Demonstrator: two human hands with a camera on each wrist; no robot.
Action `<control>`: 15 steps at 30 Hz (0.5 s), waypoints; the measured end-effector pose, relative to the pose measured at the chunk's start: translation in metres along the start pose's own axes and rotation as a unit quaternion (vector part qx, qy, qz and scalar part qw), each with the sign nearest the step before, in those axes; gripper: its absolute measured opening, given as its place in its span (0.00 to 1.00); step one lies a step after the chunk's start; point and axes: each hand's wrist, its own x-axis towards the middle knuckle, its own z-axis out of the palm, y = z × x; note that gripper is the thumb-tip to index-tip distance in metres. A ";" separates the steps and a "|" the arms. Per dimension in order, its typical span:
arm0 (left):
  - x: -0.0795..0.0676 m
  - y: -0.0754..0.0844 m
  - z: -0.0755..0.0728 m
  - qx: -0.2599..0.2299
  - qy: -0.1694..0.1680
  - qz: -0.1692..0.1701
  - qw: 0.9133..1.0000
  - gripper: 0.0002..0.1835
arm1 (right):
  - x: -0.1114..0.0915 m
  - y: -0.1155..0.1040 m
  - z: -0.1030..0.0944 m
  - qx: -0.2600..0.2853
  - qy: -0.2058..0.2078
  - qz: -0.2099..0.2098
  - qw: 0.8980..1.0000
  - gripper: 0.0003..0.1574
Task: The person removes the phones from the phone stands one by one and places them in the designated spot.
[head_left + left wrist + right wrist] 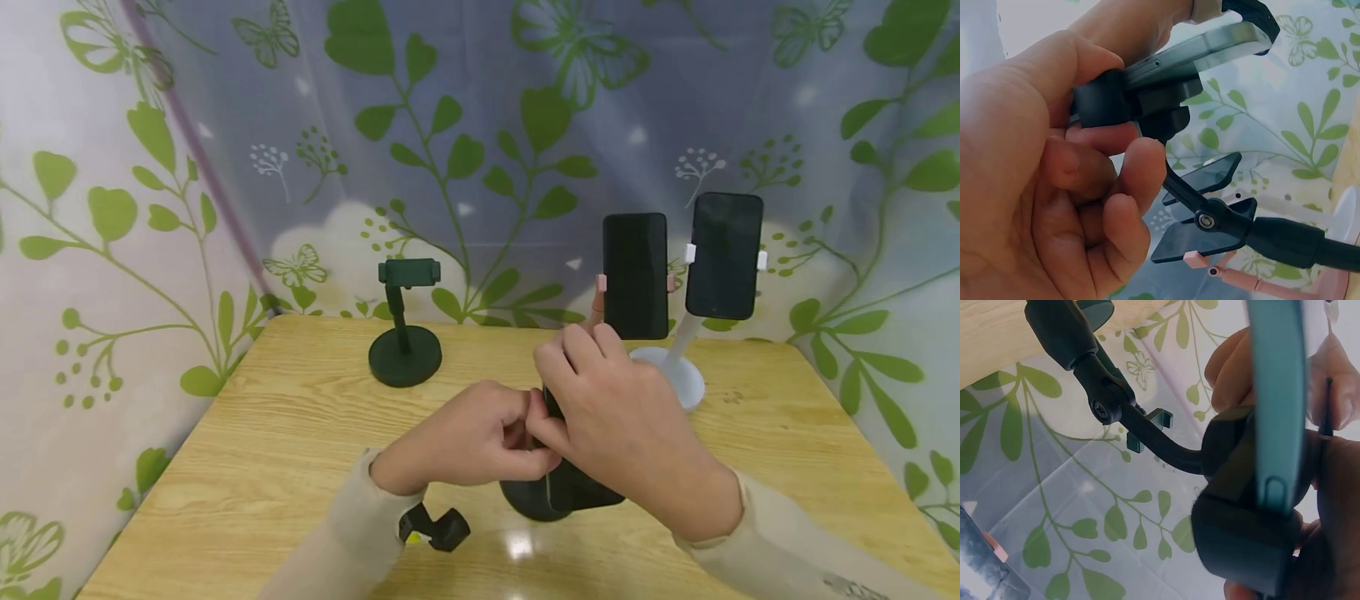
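Note:
Both hands meet over a black phone stand, whose round base (528, 502) shows beneath them. A dark phone (581, 490) sits tilted in the stand's clamp (1100, 100). My left hand (480, 437) pinches the end of that clamp between thumb and forefinger, its other fingers loosely bent in the left wrist view. From above, my right hand (618, 408) grips the phone near the clamp, its fingers curled over and its thumb close to the left hand. In the right wrist view the stand's curved arm (1166, 450) runs up to the clamp; part of the right hand's grip is hidden.
A dark green phone stand (405, 357) stands at the back left. At the back right are a white stand (684, 379) holding a phone (724, 257) and a pink stand (598, 302) holding another phone (635, 275). A patterned curtain (465, 100) hangs behind the wooden table (285, 400).

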 end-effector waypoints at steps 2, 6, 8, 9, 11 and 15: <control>-0.001 -0.001 0.000 0.017 0.011 0.003 1.000 0.19 | 0.000 0.001 0.000 0.007 -0.002 0.003 1.000 0.13; -0.001 0.000 0.001 0.073 0.021 0.020 0.997 0.17 | -0.001 0.002 0.001 0.018 -0.001 0.008 1.000 0.13; -0.001 0.001 0.002 0.094 0.019 0.027 0.995 0.19 | -0.001 0.002 0.001 0.016 -0.001 0.006 1.000 0.13; -0.001 0.001 0.002 0.100 0.017 0.031 0.994 0.20 | -0.001 0.002 0.001 0.015 -0.001 0.004 1.000 0.14; -0.001 0.001 0.002 0.105 0.013 0.036 0.994 0.22 | -0.001 0.002 0.000 0.011 -0.002 0.001 1.000 0.15; 0.000 0.000 0.000 0.099 0.009 0.050 0.994 0.23 | 0.000 0.002 0.000 0.008 -0.003 -0.005 1.000 0.14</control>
